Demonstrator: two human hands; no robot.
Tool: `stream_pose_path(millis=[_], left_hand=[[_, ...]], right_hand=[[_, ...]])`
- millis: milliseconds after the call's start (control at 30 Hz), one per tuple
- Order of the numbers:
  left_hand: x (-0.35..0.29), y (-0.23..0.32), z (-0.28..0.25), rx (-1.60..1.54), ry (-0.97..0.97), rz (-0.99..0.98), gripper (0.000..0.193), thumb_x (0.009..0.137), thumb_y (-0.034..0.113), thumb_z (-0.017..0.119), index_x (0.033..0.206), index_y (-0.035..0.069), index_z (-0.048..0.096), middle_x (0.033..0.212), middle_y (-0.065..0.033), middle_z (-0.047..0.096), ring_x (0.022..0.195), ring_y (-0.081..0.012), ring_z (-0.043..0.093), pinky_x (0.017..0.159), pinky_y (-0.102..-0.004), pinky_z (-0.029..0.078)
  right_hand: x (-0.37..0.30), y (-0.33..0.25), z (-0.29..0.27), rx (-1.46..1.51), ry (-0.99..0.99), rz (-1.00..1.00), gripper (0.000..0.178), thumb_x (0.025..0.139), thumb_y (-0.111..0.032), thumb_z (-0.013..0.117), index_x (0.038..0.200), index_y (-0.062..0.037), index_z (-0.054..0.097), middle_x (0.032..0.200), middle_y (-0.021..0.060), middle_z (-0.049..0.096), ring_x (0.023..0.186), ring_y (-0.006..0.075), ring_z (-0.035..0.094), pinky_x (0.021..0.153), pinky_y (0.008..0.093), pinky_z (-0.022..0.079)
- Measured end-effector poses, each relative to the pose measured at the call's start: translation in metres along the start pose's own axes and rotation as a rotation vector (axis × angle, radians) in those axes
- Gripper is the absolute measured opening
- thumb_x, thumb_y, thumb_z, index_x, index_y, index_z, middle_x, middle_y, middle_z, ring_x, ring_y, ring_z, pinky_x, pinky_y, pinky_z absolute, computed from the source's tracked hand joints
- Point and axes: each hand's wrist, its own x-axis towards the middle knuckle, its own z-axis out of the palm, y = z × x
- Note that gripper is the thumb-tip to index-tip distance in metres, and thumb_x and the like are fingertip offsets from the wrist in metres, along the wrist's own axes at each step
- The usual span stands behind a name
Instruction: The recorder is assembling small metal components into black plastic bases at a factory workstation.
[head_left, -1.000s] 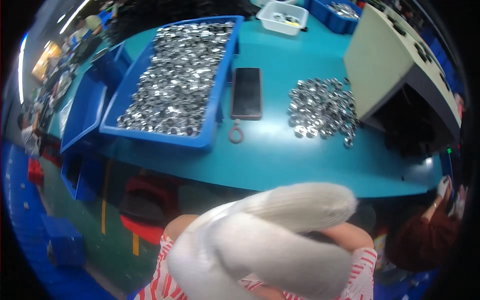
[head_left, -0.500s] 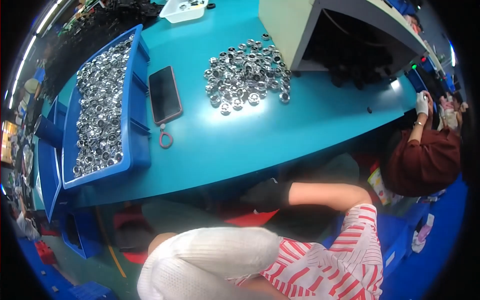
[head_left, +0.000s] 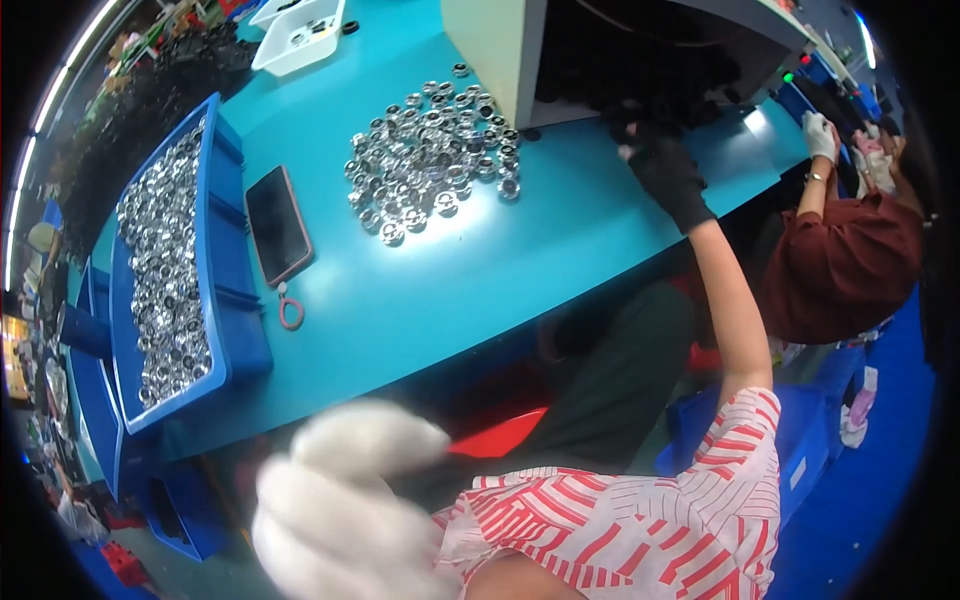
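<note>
Right hand [head_left: 664, 168] at open-fronted box [head_left: 492, 55], near tabletop edge [head_left: 600, 270]

You have black parts [head_left: 695, 88] heaped at far right, inside the pale box [head_left: 488, 50]; their shapes blur together.

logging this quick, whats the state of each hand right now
Left hand: white-gloved, blurred; open or closed cannot be told.
Right hand: black-gloved; whether it holds anything cannot be told.
</note>
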Motion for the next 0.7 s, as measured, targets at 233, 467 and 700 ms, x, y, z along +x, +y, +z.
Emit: stream_pose_path(millis=[233,467,700], left_hand=[[-0.001,-0.077,-0.032,0.006,0.269,-0.48,0.021,0.092,0.006,0.047,0.104,-0.008,0.058,0.111,-0.0186,0.06,0.101,-0.0266,0.061,0.089,-0.0365,0.049],[-0.01,-0.124,-0.058,-0.129,0.295,-0.621,0.02,0.092,0.005,0.051,0.107,-0.005,0.058,0.109,-0.0122,0.062,0.097,-0.0149,0.055,0.088,-0.0271,0.042],[-0.018,-0.13,-0.068,-0.06,0.264,-0.685,0.024,0.093,0.01,0.051,0.111,-0.005,0.057,0.11,-0.0137,0.062,0.103,-0.0189,0.058,0.09,-0.0331,0.046]], right_hand=[[0.039,0.011,0.031,-0.422,0.179,-0.092,0.041,0.081,-0.025,0.066,0.117,-0.0073,0.058,0.12,0.0148,0.055,0.107,0.033,0.055,0.092,0.0404,0.043],[0.026,-0.007,0.051,0.105,0.238,-0.148,0.036,0.085,-0.019,0.061,0.12,-0.0105,0.056,0.114,0.0111,0.06,0.107,0.0276,0.057,0.089,0.0349,0.045],[0.008,-0.017,0.048,0.003,0.127,-0.13,0.033,0.082,-0.016,0.064,0.114,-0.0103,0.061,0.109,0.0113,0.062,0.099,0.0308,0.059,0.085,0.0371,0.047]])
